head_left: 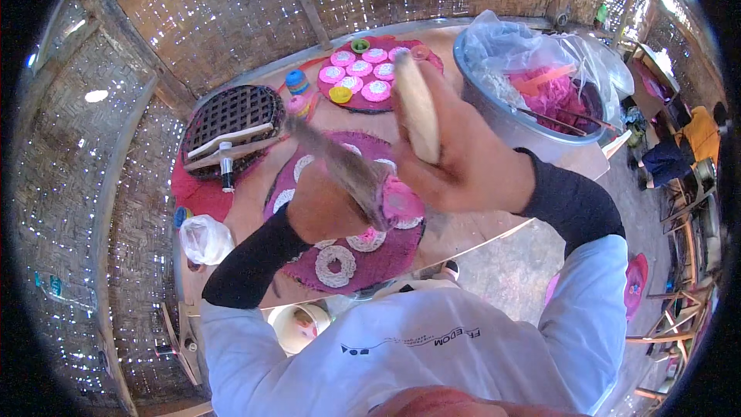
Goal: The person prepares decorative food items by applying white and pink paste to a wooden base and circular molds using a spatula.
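My left hand [328, 201] is closed around a greyish-brown wooden stick [336, 158], blurred by motion. At the stick's lower end, beside this hand, is a pink rounded piece [401, 201]; how it is held I cannot tell. My right hand [467, 154], raised higher, grips a pale wooden stick [418, 112] with a rounded, darker tip. Beneath both hands lies a round tray covered with magenta cloth [312, 259], bearing several white and pink rings, among them a white ring [335, 266] near its front edge. My hands hide part of the tray.
Farther back, a second magenta round tray [428, 54] holds pink-and-white discs and small bowls. A large basin [482, 100] with plastic bags and pink material stands right. At left are a black lattice tray [231, 120], a small bottle [226, 166] and a white plastic bag [206, 240].
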`<state>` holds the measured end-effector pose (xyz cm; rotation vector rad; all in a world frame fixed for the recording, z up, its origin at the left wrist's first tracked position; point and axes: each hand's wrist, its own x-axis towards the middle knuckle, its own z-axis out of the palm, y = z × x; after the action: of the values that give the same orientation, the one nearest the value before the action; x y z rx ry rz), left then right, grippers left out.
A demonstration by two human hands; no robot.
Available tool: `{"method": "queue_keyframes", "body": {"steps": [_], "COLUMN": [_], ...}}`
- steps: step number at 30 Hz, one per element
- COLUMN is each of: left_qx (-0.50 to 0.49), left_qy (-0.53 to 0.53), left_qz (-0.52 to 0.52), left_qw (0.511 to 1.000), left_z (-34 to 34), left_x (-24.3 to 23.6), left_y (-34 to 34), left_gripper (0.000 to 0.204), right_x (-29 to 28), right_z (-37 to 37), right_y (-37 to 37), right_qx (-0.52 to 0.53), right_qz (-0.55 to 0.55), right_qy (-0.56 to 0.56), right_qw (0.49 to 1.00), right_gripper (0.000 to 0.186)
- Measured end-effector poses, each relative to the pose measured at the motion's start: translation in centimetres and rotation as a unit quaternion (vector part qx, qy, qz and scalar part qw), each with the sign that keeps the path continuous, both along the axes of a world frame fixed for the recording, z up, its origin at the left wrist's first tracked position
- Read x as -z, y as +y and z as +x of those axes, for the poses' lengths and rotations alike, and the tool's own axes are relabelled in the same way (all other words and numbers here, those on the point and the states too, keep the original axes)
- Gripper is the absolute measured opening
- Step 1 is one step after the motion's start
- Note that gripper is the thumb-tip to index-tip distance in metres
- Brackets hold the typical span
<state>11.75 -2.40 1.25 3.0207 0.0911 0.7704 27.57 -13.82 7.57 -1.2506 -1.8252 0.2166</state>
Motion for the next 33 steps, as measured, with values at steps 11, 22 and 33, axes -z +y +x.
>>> {"method": "queue_keyframes", "body": {"steps": [11,22,33], "left_qx": [0.004,-0.199,-0.282], "left_qy": [-0.149,-0.51,-0.455], "left_qz": [-0.243,0.089,0.026], "left_qw": [0.959,0.832,0.844], "left_z": [7.9,10.0,8.5], "left_x": [4.8,-1.5,0.9], "left_y": [-1.9,-1.2,-0.7], "left_gripper": [0.039,0.028,0.026], "right_x": [4.6,5.5,7.3], "right_z": [17.1,28.2,33.0], "right_y": [3.1,-6.2,-4.7], "right_qx": [0.086,0.348,0.102], "right_qz": [0.395,-0.107,-0.325], "right_qy": [0.55,-0.285,-0.536], "right_qw": [0.731,0.887,0.773], "right_gripper": [0.02,0.036,0.025]}}
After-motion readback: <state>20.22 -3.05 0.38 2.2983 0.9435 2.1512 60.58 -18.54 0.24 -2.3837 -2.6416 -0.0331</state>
